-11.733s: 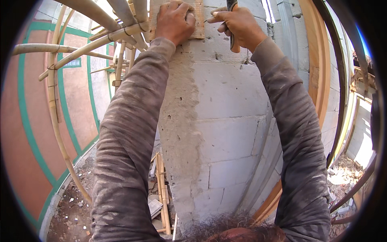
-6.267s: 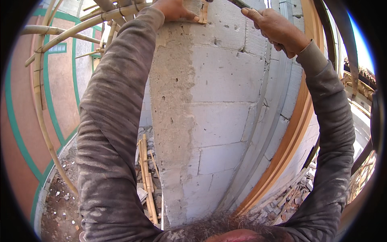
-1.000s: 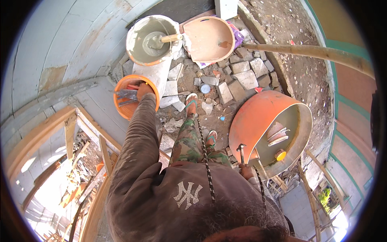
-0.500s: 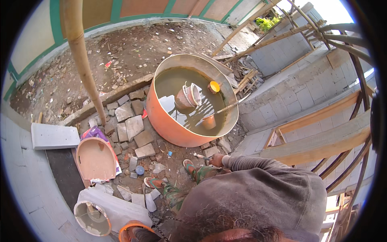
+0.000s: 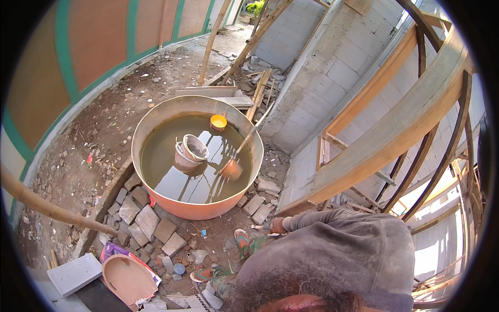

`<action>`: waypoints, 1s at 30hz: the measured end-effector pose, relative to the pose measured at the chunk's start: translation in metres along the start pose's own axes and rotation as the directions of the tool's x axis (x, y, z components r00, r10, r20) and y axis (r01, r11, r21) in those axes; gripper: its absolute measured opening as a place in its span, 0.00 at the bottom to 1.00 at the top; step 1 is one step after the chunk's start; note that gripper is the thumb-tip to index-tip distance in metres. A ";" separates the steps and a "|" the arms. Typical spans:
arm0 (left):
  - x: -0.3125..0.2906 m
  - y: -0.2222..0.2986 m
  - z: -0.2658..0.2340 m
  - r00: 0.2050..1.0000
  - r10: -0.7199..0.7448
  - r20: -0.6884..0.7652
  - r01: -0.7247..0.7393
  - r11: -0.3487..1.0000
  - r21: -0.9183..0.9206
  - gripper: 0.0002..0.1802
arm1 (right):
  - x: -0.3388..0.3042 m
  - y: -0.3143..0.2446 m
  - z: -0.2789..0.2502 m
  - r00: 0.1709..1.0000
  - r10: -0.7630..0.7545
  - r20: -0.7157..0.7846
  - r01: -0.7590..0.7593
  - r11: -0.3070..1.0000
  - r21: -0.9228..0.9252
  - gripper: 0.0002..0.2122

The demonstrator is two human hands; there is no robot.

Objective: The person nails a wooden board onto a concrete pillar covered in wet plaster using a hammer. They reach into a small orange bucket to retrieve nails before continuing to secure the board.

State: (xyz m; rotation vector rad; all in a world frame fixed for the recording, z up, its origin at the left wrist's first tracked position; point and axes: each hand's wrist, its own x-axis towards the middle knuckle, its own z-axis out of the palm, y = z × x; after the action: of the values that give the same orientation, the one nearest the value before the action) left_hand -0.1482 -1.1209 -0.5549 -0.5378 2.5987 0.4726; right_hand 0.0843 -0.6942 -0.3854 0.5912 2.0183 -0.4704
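Observation:
At the end of a grey sleeve, my right hand (image 5: 278,225) is closed low in front of me, above the dirt. From it a slim, light-coloured hand tool (image 5: 259,226) points left; its kind is too small to make out. My left hand is outside the picture. Just beyond my right hand stands a large round orange tub (image 5: 197,210) of murky water. A greyish bucket (image 5: 191,156), a small yellow container (image 5: 218,122) and a long-handled brown dipper (image 5: 232,169) are in the water.
Broken paving blocks (image 5: 147,222) lie left of the tub. A tan basin (image 5: 127,278) and a pale block (image 5: 75,274) sit at lower left. A bamboo pole (image 5: 57,210) slants across the left; a wooden beam (image 5: 395,119) and block wall (image 5: 338,62) border the right.
The view has swung to the right, so the tub appears farther left. The orange bucket and the left forearm at the lower edge have left the picture. My right hand still holds the tool.

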 end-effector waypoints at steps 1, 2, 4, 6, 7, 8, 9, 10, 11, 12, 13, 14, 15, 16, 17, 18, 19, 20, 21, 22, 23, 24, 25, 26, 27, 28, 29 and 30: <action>-0.002 0.011 0.005 1.000 0.013 -0.007 -0.013 1.000 0.003 0.17 | 0.004 0.016 0.002 1.000 0.006 0.005 -0.006 1.000 0.006 0.28; -0.005 0.015 0.008 1.000 0.023 -0.015 -0.023 1.000 0.013 0.17 | 0.007 0.029 0.006 1.000 0.006 0.014 -0.007 1.000 0.014 0.28; -0.008 0.026 0.016 0.999 0.034 -0.036 -0.033 0.999 0.025 0.17 | 0.002 0.056 0.016 0.998 0.065 -0.009 -0.064 0.996 0.068 0.28; -0.001 0.040 0.021 0.997 0.060 -0.053 -0.058 0.998 0.040 0.17 | 0.000 0.077 0.030 0.943 0.332 -0.012 -0.314 0.902 0.298 0.26; 0.002 0.045 0.021 0.996 0.068 -0.061 -0.066 0.997 0.049 0.17 | -0.002 0.084 0.031 0.927 0.371 0.050 -0.368 0.879 0.302 0.23; 0.007 0.050 0.022 0.994 0.082 -0.069 -0.078 0.995 0.058 0.17 | -0.004 0.089 0.034 0.908 0.404 0.111 -0.418 0.853 0.311 0.20; 0.012 0.053 0.021 0.992 0.095 -0.081 -0.090 0.994 0.062 0.17 | -0.005 0.092 0.036 0.885 0.432 0.173 -0.466 0.828 0.312 0.18; 0.006 0.051 0.022 0.994 0.077 -0.073 -0.073 0.996 0.057 0.17 | 0.011 0.121 0.058 0.912 0.352 0.211 -0.384 0.914 0.135 0.18; -0.005 0.042 0.024 0.997 0.045 -0.057 -0.042 0.998 0.053 0.17 | 0.028 0.157 0.078 0.927 0.273 0.257 -0.265 0.962 -0.067 0.18; -0.019 0.030 0.029 0.999 -0.004 -0.037 0.006 0.999 0.043 0.17 | 0.041 0.195 0.091 0.928 0.201 0.313 -0.120 0.959 -0.258 0.19; -0.009 0.035 0.024 0.997 0.034 -0.063 -0.030 0.998 0.049 0.17 | 0.030 0.175 0.095 0.953 0.205 0.222 -0.179 0.975 -0.133 0.19; 0.002 0.039 0.019 0.994 0.066 -0.082 -0.062 0.997 0.054 0.18 | 0.013 0.159 0.094 0.950 0.288 0.124 -0.298 0.952 0.073 0.19; 0.007 0.039 0.011 0.991 0.094 -0.091 -0.088 0.994 0.068 0.18 | -0.003 0.145 0.101 0.912 0.403 0.070 -0.405 0.866 0.294 0.19; 0.015 0.040 0.001 0.987 0.127 -0.103 -0.118 0.989 0.084 0.18 | -0.015 0.128 0.108 0.848 0.525 0.068 -0.487 0.721 0.493 0.19; 0.023 0.035 -0.011 0.982 0.147 -0.121 -0.137 0.987 0.088 0.18 | -0.022 0.113 0.113 0.792 0.605 0.079 -0.513 0.589 0.625 0.19; 0.028 0.032 -0.019 0.977 0.163 -0.136 -0.153 0.985 0.080 0.18 | -0.024 0.103 0.117 0.753 0.651 0.093 -0.511 0.491 0.706 0.20; 0.038 0.028 -0.033 0.971 0.187 -0.152 -0.175 0.981 0.084 0.18 | -0.029 0.088 0.127 0.755 0.649 0.094 -0.502 0.479 0.720 0.20; 0.041 0.027 -0.046 0.967 0.201 -0.154 -0.192 0.979 0.075 0.18 | -0.023 0.089 0.159 0.895 0.439 -0.078 -0.356 0.809 0.467 0.23; 0.041 0.030 -0.054 0.967 0.208 -0.149 -0.200 0.978 0.064 0.18 | -0.023 0.093 0.180 0.908 0.396 -0.135 -0.308 0.850 0.427 0.24; 0.044 0.037 -0.067 0.963 0.224 -0.149 -0.219 0.975 0.050 0.18 | -0.020 0.092 0.201 0.917 0.349 -0.191 -0.255 0.884 0.392 0.26; 0.051 0.058 -0.072 0.955 0.253 -0.154 -0.255 0.967 0.010 0.18 | -0.019 0.079 0.210 0.828 0.537 -0.157 -0.332 0.698 0.635 0.26; 0.056 0.075 -0.071 0.950 0.271 -0.152 -0.278 0.960 -0.028 0.19 | -0.026 0.074 0.211 0.718 0.693 -0.059 -0.367 0.450 0.814 0.27; 0.068 0.105 -0.073 0.929 0.344 -0.134 -0.358 0.928 -0.103 0.19 | -0.036 0.060 0.210 0.683 0.728 0.062 -0.352 0.254 0.901 0.26; 0.083 0.134 -0.070 0.902 0.421 -0.093 -0.431 0.876 -0.214 0.19 | -0.046 0.053 0.203 0.655 0.734 0.179 -0.328 0.063 0.943 0.26; 0.095 0.164 -0.055 0.827 0.561 -0.043 -0.505 0.706 -0.496 0.18 | -0.057 0.055 0.194 0.633 0.718 0.289 -0.306 -0.111 0.945 0.25; 0.109 0.188 -0.055 0.823 0.562 0.078 -0.409 0.683 -0.606 0.17 | -0.065 0.056 0.187 0.629 0.729 0.271 -0.234 -0.155 0.960 0.25; 0.093 0.232 -0.033 0.795 0.569 0.210 -0.269 0.641 -0.718 0.16 | -0.068 0.069 0.183 0.627 0.734 0.262 -0.215 -0.160 0.963 0.25; 0.061 0.292 -0.022 0.763 0.612 0.211 -0.297 0.620 -0.726 0.14 | -0.070 0.077 0.185 0.613 0.747 0.257 -0.177 -0.187 0.966 0.25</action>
State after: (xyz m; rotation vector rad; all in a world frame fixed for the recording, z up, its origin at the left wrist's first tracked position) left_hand -0.3354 -0.8946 -0.4972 0.0978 2.0265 1.5423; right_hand 0.2869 -0.7479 -0.4189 2.5404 1.1633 -1.3407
